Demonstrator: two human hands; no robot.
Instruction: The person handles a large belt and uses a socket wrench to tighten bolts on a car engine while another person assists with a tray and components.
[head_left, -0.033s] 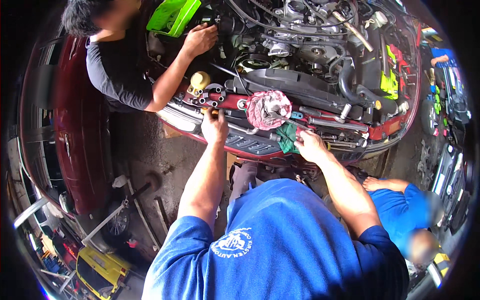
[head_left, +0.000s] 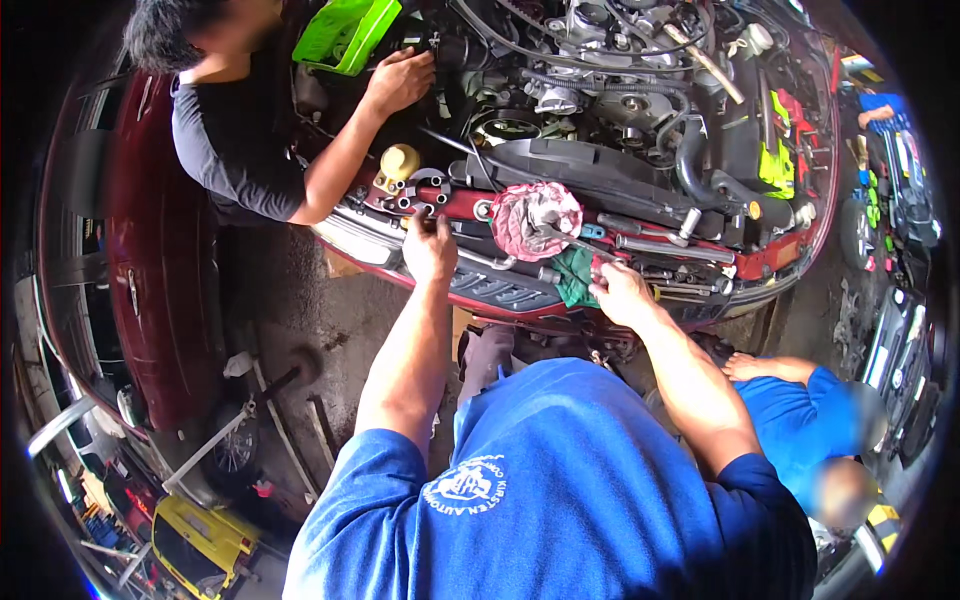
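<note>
Near the socket holder (head_left: 425,192) on the car's red front crossmember, my left hand (head_left: 430,247) has its fingers curled; what they hold is hard to make out. Close to the green cloth (head_left: 574,277), my right hand (head_left: 620,295) grips a slim metal tool (head_left: 600,258) whose shaft points toward a crumpled pink-and-white rag (head_left: 535,215). Several long wrenches and extensions (head_left: 675,245) lie along the front edge to the right. A round yellow-cream cap (head_left: 400,160) stands behind the sockets.
A co-worker in dark clothing (head_left: 240,170) reaches into the engine bay at left, near a green tray (head_left: 340,40). Another person in blue (head_left: 800,420) is low at right. A maroon car (head_left: 160,320) borders the left; engine hoses (head_left: 690,160) fill the bay ahead.
My left hand has shifted very slightly at the socket holder. Little else differs.
</note>
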